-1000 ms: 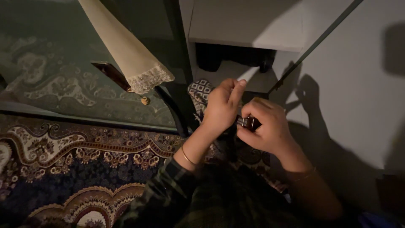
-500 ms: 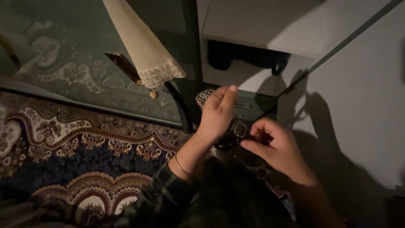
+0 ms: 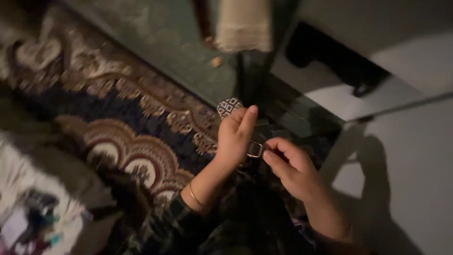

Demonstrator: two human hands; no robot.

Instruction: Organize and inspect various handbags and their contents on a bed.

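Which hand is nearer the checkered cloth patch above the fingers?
Left. The left hand has its raised fingertips just beside the black-and-white checkered cloth; the right hand sits lower and to the right, at the small metal buckle.

The view is dim and motion-blurred, most strongly over the patterned dark-blue and brown carpet (image 3: pixel 118 137) at left, while a hard light from the near left casts a sharp arm shadow on the pale grey wall (image 3: pixel 410 156).
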